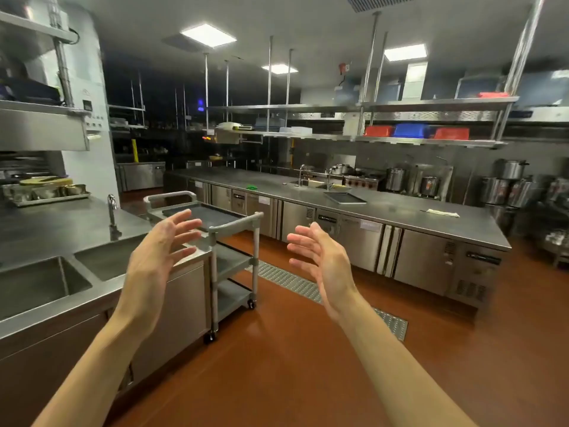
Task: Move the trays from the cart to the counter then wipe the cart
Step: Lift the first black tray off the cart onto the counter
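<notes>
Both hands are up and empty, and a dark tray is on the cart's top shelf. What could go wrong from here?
1. The cart stands on wheels, so pulling the dark tray may roll it.
2. Carrying it to the long counter crosses the floor grate, a possible trip point.
3. A tray already lies there; set down clear of it.

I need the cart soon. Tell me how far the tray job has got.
Done: one tray lies on the long counter. In hand: nothing; the left hand and right hand are open and empty. Left: a dark tray remains on the cart, then wiping.
</notes>
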Available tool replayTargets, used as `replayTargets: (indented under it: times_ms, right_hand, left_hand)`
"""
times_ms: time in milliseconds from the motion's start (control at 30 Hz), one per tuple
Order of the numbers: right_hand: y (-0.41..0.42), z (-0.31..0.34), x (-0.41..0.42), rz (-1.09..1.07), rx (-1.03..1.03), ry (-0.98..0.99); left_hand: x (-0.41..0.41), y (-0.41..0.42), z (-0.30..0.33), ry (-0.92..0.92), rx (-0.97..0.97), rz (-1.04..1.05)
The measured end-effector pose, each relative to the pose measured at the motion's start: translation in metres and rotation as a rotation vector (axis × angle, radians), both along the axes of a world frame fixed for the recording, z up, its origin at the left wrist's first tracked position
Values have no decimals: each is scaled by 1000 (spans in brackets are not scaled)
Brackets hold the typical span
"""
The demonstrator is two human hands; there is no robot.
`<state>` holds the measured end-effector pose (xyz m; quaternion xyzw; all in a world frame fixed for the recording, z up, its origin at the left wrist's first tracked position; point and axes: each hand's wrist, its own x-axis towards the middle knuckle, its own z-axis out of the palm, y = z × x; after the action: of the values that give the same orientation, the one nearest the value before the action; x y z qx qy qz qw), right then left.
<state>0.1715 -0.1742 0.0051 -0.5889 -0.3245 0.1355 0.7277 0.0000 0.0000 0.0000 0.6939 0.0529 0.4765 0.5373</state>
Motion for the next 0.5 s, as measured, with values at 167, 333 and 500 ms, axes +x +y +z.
replayTargets:
  times_ms: [167,333,500]
  right_hand:
    - [63,8,85,-30,-20,29]
    - [120,-7,191,-31,-10,31]
    - [180,-30,323,-20,34,68]
  left_hand:
    - [90,64,8,76,-35,11]
    - [197,126,-1,94,-52,18]
    - [322,182,-18,123,-41,75]
